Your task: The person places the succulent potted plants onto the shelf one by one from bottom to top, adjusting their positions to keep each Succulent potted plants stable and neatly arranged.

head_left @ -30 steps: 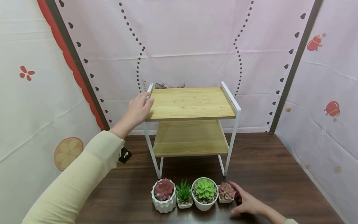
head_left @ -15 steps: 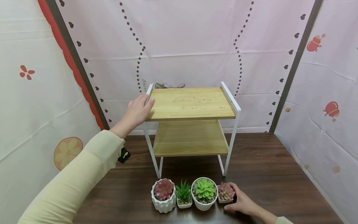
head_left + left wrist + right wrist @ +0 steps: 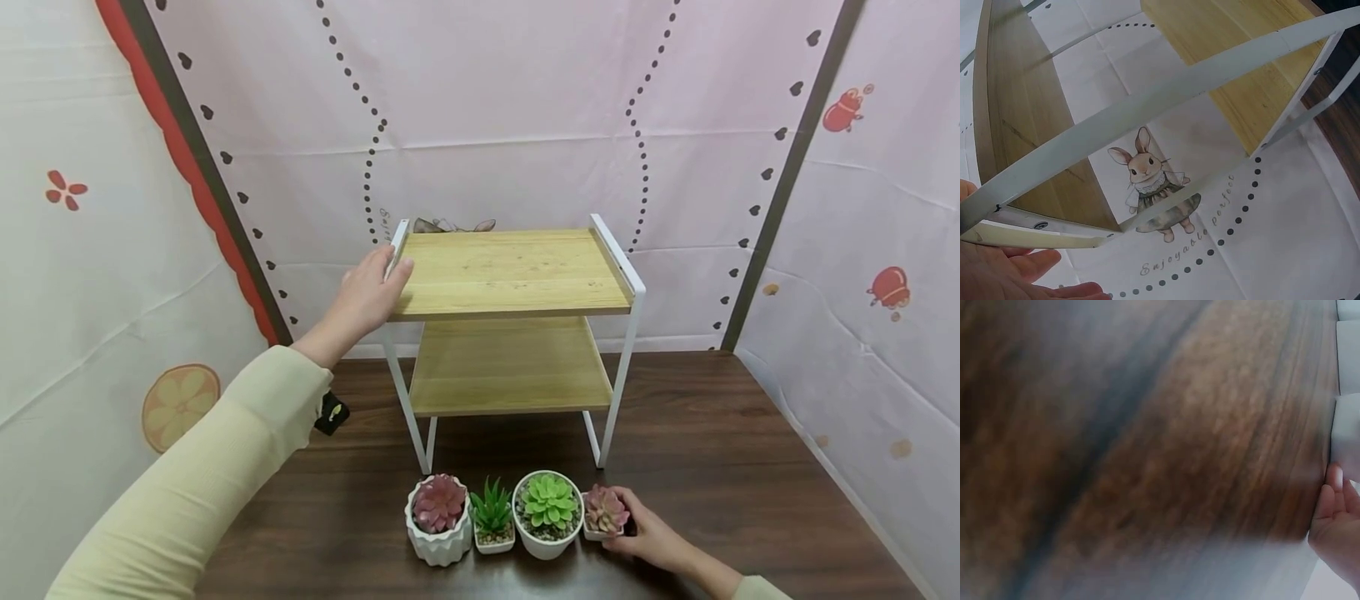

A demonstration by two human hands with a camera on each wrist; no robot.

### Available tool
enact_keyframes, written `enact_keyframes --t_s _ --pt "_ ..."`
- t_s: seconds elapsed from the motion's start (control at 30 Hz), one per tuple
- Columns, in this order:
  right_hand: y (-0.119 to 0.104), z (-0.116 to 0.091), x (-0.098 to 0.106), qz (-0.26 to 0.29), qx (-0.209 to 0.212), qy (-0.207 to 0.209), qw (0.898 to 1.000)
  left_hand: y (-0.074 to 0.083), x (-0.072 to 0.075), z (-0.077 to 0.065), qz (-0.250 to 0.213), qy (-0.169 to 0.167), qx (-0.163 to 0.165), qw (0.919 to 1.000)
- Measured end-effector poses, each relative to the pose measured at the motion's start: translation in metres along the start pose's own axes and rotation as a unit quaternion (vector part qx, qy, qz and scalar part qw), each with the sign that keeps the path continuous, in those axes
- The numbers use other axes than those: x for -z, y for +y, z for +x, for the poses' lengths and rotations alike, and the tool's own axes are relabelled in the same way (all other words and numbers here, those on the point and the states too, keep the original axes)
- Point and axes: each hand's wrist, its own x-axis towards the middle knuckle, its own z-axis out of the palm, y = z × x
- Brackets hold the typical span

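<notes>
We see the right hand [image 3: 654, 537] pinch a small white pot [image 3: 597, 534] holding a waxy pink rosette. Left of those fingers stand a smooth round pot [image 3: 547, 547], a squarish pot [image 3: 494, 547] with spiky leaves and a fluted pot [image 3: 439, 548]. Beyond them the left hand [image 3: 366, 290], its fingers nearly straight, rests on the rail of a pale wood-grain shelf [image 3: 517, 267]. Behind hangs creased cloth [image 3: 510, 92]. The left wrist view shows us the printed rabbit [image 3: 1154, 181] whole; the head view shows just its top.
</notes>
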Motion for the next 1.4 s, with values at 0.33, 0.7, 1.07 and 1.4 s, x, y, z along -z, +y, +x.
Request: enact_keyframes --t_s 0.33,0.7,1.07,1.4 --pt "-0.001 0.002 0.004 0.008 -0.035 -0.017 0.999 0.001 0.002 -0.001 0.004 -0.002 0.004 1.0" --pt "-0.003 0.003 0.005 -0.011 -0.036 0.008 0.999 -0.002 -0.003 0.001 -0.011 0.007 0.005 0.9999" --pt "-0.008 0.008 0.013 0.025 -0.027 0.018 0.999 -0.003 -0.003 -0.001 -0.009 0.011 0.002 0.9999" --pt "-0.039 0.033 0.038 -0.03 -0.052 0.034 0.998 -0.003 -0.003 -0.001 -0.008 0.014 0.003 0.9999"
